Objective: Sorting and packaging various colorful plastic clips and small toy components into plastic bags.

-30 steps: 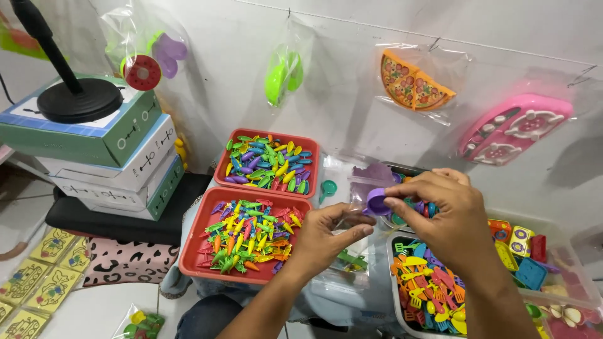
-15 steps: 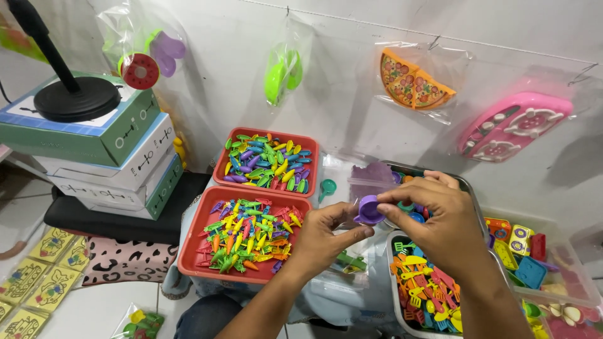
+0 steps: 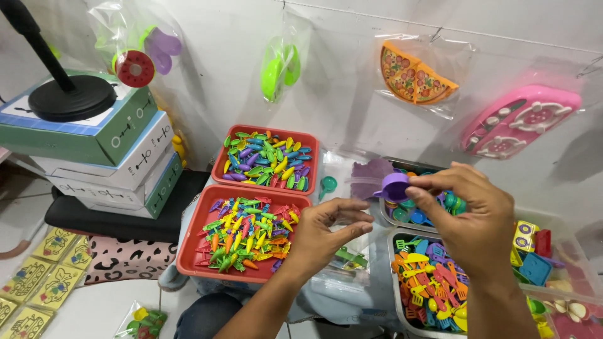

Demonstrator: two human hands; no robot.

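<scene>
My right hand point(image 3: 472, 216) pinches a small purple toy cup point(image 3: 395, 186) between thumb and fingers, above a metal tray of blue and green toy pieces point(image 3: 419, 215). To its left, my left hand point(image 3: 328, 230) is half curled and touches a clear plastic bag point(image 3: 347, 251) lying between the trays; I cannot tell whether the fingers grip it. Just left of that hand sits a red tray of small colourful toy vegetables point(image 3: 244, 229).
A second red tray point(image 3: 269, 158) lies behind the first. A metal tray of toy cutlery point(image 3: 431, 284) sits below my right hand. Stacked boxes point(image 3: 107, 157) with a black stand stand at left. Bagged toys hang on the wall: pizza point(image 3: 414, 78), pink stove point(image 3: 519, 120).
My right hand has lifted the purple cup slightly up and to the right, away from my left hand. My left hand stays low by the plastic bag.
</scene>
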